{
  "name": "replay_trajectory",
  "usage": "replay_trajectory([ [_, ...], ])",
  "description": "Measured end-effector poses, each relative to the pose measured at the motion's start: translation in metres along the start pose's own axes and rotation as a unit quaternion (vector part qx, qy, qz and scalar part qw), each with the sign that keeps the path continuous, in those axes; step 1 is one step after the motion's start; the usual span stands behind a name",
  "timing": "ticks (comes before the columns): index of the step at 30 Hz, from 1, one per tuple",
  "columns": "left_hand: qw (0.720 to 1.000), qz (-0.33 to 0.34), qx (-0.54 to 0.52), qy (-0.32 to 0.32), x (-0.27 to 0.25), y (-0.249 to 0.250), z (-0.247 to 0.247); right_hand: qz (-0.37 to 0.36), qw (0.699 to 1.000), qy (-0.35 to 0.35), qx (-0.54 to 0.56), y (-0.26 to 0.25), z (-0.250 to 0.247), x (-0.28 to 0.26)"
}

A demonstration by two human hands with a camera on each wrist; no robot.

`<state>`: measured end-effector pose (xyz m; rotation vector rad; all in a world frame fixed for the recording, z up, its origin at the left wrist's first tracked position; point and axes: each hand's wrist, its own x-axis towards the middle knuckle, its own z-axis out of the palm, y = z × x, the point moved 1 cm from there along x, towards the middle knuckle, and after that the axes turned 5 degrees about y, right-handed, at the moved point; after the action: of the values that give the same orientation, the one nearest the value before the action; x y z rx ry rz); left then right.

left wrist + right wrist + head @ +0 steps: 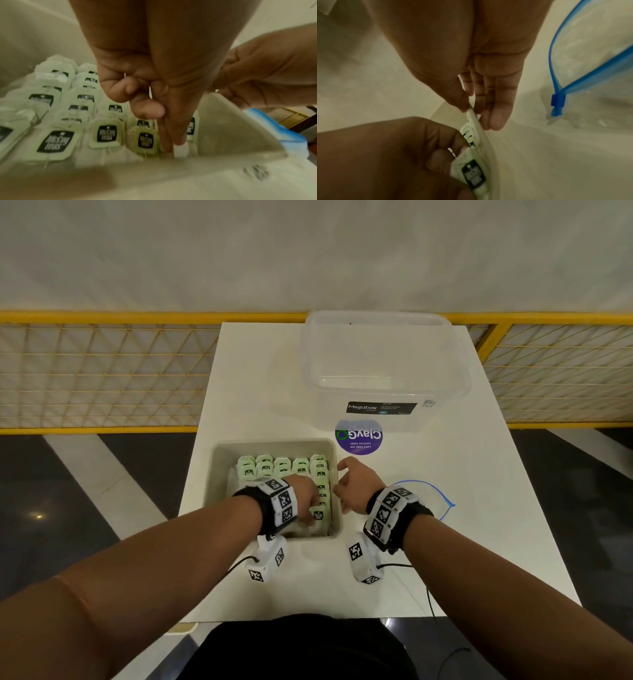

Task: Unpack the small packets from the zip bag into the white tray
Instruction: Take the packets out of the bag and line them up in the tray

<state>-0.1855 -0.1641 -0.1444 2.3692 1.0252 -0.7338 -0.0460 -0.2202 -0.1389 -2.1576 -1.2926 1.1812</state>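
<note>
The white tray (274, 442) sits on the table with rows of green tea packets (282, 465) standing in it. My left hand (313, 516) is inside the tray's near right corner and pinches one packet (318, 514) against the right wall; in the right wrist view the packet (472, 173) shows its black label between thumb and fingers. My right hand (339, 491) pinches the tray's right rim (481, 129), thumb inside, straight fingers outside. The clear zip bag (428, 498) with a blue zip lies flat to the right, partly behind my right wrist.
A large clear Megabox container (383, 364) stands at the table's far end, with a round purple sticker (358, 438) in front of it. Yellow mesh fencing (102, 371) runs behind the table. Black cables (430, 594) trail off the near right edge.
</note>
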Motion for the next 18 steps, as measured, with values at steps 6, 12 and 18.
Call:
replay_trajectory([
  [6, 0.997, -0.001, 0.069, -0.026, 0.021, 0.0, 0.019, 0.005, 0.997, -0.02, 0.071, 0.005, -0.004, 0.001],
  [12, 0.999, -0.033, 0.009, -0.001, 0.019, 0.005, 0.016, 0.007, 0.995, -0.039, 0.095, 0.009, -0.005, 0.001],
  [18, 0.985, -0.084, -0.066, 0.135, 0.007, 0.013, -0.027, -0.024, 0.994, -0.02, 0.108, 0.029, -0.045, -0.002],
])
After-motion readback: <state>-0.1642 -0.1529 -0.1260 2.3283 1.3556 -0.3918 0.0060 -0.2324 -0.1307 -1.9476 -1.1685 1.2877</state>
